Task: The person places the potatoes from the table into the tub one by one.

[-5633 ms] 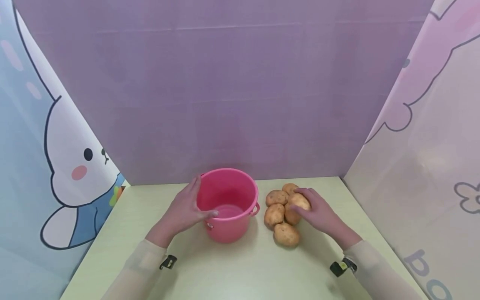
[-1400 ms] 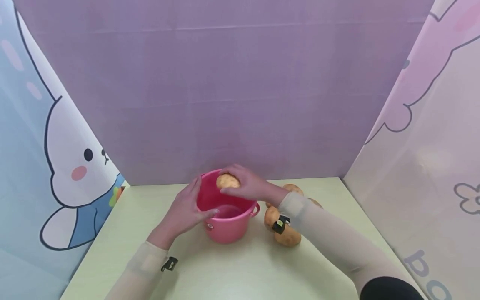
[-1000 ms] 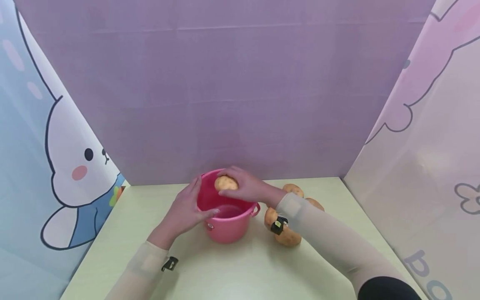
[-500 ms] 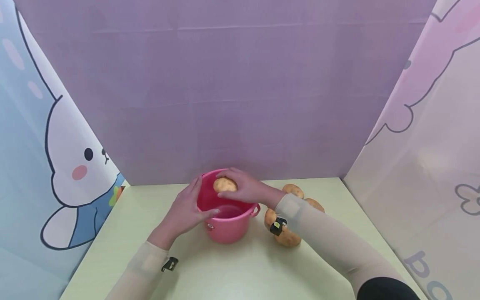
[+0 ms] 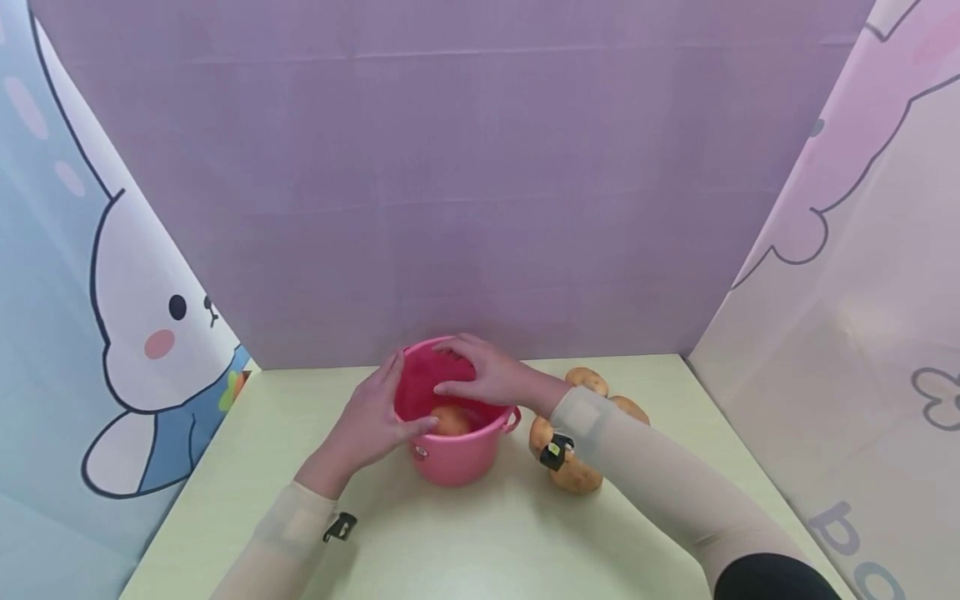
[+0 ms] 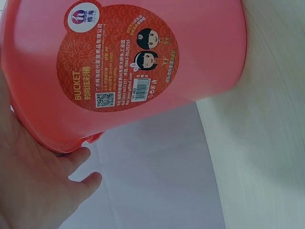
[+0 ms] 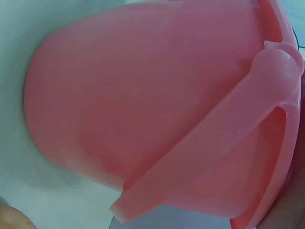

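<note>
A pink plastic bucket (image 5: 454, 463) stands upright on the table. My left hand (image 5: 367, 419) holds its rim on the left, with the thumb lying over the front edge. Inside, a potato (image 5: 452, 421) sits low, partly hidden by the front rim. Above it my right hand (image 5: 491, 375) hovers at the bucket's mouth, thumb and fingers spread with nothing between them. In the left wrist view, a red label (image 6: 119, 57) shows on the bucket wall. The right wrist view has the bucket's pink handle (image 7: 200, 138) hanging down its side.
Several potatoes lie on the table right of the bucket, among them a front potato (image 5: 576, 477) and a back potato (image 5: 587, 381); my right forearm partly covers the group. A purple backdrop (image 5: 480, 200) rises behind, with printed panels on both sides.
My right hand carried a potato from the group leftward over the bucket. Within the last half second it let go, and the potato dropped inside. My left hand stays at the rim.
</note>
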`<state>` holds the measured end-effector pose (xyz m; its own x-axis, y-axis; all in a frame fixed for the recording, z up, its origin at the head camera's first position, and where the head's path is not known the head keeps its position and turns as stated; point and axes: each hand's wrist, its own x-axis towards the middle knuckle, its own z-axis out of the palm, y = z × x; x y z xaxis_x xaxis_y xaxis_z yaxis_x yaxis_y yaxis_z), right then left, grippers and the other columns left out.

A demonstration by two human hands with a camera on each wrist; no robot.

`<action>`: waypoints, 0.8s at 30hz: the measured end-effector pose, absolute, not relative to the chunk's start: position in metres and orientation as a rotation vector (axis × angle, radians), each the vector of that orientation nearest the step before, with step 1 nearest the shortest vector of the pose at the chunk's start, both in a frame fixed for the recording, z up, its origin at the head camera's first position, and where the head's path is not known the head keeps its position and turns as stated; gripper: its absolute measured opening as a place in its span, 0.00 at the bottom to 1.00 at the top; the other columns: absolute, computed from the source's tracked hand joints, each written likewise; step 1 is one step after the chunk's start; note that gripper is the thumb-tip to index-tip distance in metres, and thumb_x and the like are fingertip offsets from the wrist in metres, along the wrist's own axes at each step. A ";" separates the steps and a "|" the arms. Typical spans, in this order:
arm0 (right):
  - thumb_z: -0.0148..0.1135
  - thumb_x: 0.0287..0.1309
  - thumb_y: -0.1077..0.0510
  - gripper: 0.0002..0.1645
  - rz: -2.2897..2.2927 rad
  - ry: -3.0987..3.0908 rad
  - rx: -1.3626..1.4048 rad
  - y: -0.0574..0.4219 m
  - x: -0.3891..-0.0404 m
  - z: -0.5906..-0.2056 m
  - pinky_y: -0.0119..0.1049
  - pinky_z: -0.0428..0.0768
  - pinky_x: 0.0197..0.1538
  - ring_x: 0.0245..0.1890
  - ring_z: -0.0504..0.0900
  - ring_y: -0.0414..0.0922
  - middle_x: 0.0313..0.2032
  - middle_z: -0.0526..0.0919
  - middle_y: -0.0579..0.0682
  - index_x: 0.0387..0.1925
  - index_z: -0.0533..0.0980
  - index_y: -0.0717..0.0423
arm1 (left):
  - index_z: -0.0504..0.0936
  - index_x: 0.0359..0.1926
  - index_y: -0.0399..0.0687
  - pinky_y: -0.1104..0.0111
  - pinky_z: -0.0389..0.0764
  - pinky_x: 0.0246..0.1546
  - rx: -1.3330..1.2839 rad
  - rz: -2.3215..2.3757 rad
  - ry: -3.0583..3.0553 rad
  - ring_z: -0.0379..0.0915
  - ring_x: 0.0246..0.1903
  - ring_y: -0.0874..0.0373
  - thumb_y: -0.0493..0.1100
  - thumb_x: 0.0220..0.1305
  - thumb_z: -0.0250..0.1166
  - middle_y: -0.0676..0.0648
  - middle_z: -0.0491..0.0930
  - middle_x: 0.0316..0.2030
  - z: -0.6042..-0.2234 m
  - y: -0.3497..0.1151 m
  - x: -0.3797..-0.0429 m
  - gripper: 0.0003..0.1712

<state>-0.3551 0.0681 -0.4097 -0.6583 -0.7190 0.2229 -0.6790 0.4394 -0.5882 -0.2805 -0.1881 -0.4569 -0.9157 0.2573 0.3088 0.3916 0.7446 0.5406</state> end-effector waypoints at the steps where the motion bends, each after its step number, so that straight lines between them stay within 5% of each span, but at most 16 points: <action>1: 0.77 0.69 0.39 0.43 -1.030 2.611 -1.272 0.068 -0.355 -0.410 0.60 0.83 0.69 0.71 0.76 0.53 0.71 0.77 0.53 0.78 0.74 0.50 | 0.51 0.90 0.46 0.38 0.85 0.61 -0.513 -0.924 -2.730 0.65 0.76 0.38 0.76 0.55 0.80 0.44 0.62 0.83 -0.457 -0.188 -0.280 0.76; 10: 0.77 0.68 0.36 0.43 -1.101 2.590 -1.235 0.076 -0.355 -0.404 0.54 0.88 0.61 0.66 0.80 0.56 0.66 0.79 0.54 0.74 0.75 0.50 | 0.50 0.90 0.49 0.42 0.89 0.56 -0.486 -0.952 -2.759 0.65 0.76 0.39 0.75 0.53 0.82 0.44 0.62 0.82 -0.454 -0.187 -0.278 0.77; 17: 0.76 0.71 0.42 0.37 -1.164 2.611 -1.234 0.091 -0.350 -0.395 0.55 0.87 0.63 0.65 0.80 0.54 0.65 0.79 0.53 0.74 0.76 0.52 | 0.49 0.91 0.49 0.40 0.87 0.58 -0.494 -0.928 -2.757 0.63 0.77 0.38 0.77 0.53 0.80 0.44 0.60 0.83 -0.456 -0.188 -0.280 0.78; 24: 0.75 0.72 0.47 0.34 -1.242 2.642 -1.236 0.120 -0.338 -0.391 0.54 0.88 0.59 0.63 0.81 0.57 0.64 0.80 0.54 0.73 0.77 0.52 | 0.48 0.91 0.49 0.38 0.86 0.59 -0.463 -0.966 -2.772 0.61 0.79 0.37 0.67 0.55 0.85 0.44 0.58 0.85 -0.457 -0.186 -0.279 0.77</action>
